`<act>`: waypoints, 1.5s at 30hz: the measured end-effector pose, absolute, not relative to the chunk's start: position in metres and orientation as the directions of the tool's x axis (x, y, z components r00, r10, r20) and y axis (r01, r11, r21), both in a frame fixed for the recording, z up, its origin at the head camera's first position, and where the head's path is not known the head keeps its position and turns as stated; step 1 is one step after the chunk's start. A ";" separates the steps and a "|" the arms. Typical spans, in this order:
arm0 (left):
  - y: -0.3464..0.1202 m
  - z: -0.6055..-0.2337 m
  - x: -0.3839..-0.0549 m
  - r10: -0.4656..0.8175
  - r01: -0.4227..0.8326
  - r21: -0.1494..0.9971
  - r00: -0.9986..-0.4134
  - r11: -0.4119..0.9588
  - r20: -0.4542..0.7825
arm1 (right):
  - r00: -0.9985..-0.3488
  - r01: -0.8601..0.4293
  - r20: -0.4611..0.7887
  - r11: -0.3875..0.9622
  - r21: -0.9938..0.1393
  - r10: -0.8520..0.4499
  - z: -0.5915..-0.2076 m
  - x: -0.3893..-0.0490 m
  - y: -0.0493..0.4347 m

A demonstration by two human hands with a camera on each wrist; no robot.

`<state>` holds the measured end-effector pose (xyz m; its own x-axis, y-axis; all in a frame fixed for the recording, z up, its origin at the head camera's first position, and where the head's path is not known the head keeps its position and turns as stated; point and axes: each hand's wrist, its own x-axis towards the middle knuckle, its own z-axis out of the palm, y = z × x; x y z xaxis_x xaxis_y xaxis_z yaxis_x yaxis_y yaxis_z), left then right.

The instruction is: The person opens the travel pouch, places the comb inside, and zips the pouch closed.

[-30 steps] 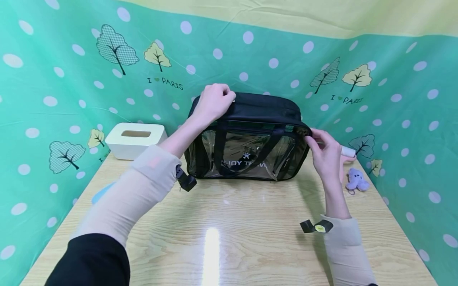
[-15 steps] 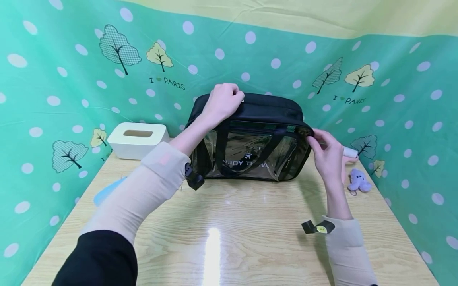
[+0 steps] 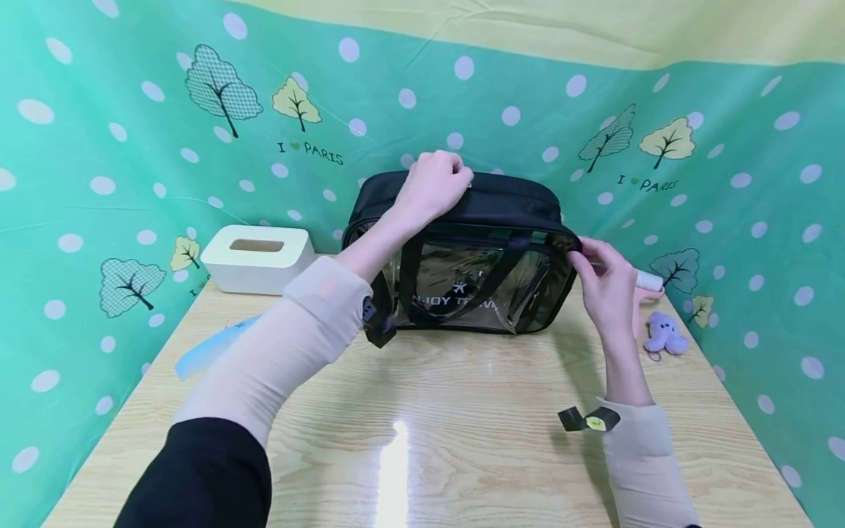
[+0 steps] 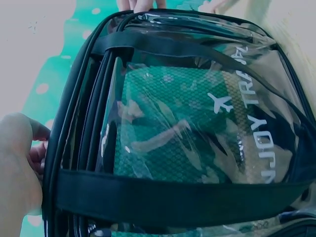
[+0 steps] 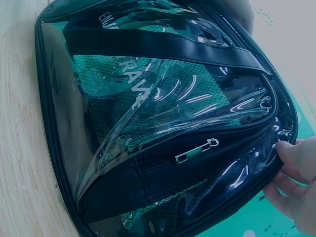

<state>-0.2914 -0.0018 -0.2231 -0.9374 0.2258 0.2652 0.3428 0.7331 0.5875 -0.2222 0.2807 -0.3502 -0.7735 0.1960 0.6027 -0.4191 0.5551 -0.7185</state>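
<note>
The bag [image 3: 462, 258] stands on the bench [image 3: 462, 455], under the left hand [image 3: 437, 185] and just beside the right hand [image 3: 609, 284]. The left hand has curled fingers and seems to grip the bag at its top; which part exactly is hidden. The right hand pinches the bag at its side. The bag looks soft, so a strong sideways pull could, I judge, fold or slide it, especially if the right pinch slips.
</note>
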 end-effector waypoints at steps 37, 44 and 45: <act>0.039 -0.177 -0.300 0.317 0.279 0.502 -0.949 0.819 0.010 | -0.782 -0.410 0.590 0.547 -0.730 0.202 -0.352 -0.224 0.284; 0.047 -0.172 -0.304 0.351 0.278 0.530 -0.935 0.801 -0.040 | -0.787 -0.406 0.583 0.542 -0.736 0.201 -0.352 -0.222 0.284; 0.048 -0.172 -0.304 0.354 0.278 0.534 -0.934 0.798 -0.043 | -0.788 -0.406 0.583 0.543 -0.735 0.200 -0.351 -0.222 0.284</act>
